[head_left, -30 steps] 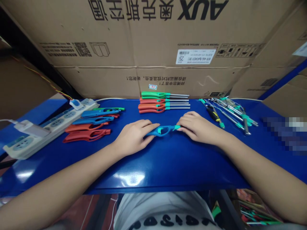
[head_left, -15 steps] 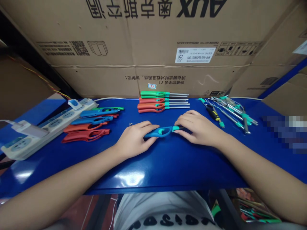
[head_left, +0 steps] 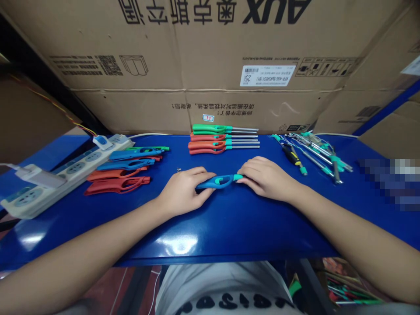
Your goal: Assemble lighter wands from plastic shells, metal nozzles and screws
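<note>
A blue long-reach lighter (head_left: 223,182) with a teal trigger lies crosswise between my hands, just above or on the blue table. My left hand (head_left: 185,188) is closed around its handle end, thumb below and fingers above. At the other end, the thumb and fingertips of my right hand (head_left: 262,177) pinch the teal collar (head_left: 238,177). Anything beyond the collar is hidden by my right fingers. Behind my hands, several lighters with metal barrels (head_left: 215,146) lie stacked in green, red and orange.
Left, several blue, red and green lighter casings (head_left: 118,186) lie beside a white power strip (head_left: 42,197) with plugs. Right are a black-and-yellow screwdriver (head_left: 291,154) and metal tubes with teal parts (head_left: 323,153). Small screws (head_left: 179,169) sit near my left hand. A cardboard box (head_left: 147,109) stands behind.
My right hand has shifted slightly left and down, its fingers now closer around the teal collar. The dark gap under its fingers no longer shows. My left hand stays almost still.
</note>
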Demonstrator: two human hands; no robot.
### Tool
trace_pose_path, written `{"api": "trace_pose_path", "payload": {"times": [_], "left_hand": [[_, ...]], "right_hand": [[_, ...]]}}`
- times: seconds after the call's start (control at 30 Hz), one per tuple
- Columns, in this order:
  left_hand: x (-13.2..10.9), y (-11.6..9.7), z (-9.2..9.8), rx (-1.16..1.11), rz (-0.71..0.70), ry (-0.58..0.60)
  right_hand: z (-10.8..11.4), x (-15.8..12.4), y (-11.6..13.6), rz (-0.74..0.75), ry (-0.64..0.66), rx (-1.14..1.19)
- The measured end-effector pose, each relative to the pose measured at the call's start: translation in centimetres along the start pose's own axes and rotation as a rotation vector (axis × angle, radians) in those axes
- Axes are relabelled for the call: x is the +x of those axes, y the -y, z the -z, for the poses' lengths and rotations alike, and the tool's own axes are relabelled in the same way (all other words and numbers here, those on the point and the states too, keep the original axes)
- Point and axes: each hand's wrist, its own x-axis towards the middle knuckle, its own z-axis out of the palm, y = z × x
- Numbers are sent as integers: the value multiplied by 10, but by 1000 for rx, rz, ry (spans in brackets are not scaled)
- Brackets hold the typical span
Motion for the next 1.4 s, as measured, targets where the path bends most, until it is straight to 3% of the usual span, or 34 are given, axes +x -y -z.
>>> {"api": "trace_pose_path", "payload": {"times": [0.17, 0.43, 0.7, 0.9, 1.13, 1.27, 1.4], "left_hand": [[0, -5, -1, -154, 30, -34], [-6, -14, -4, -60, 53, -110], [-4, -12, -4, -272, 151, 20], [4, -3, -2, -444, 277, 119], [8, 3, -1, -560, 276, 173], [8, 1, 1, -628, 319, 214], [8, -3, 2, -654, 313, 157]], "right_hand": [[-5, 1, 8, -21, -72, -55], [-11, 1, 15, -91, -67, 12], [-16, 0, 18, -1, -113, -59], [-6, 3, 17, -62, 31, -6], [7, 3, 8, -87, 180, 229], [3, 0, 9, -1, 112, 150], [-2, -2, 15, 52, 6, -44]]}}
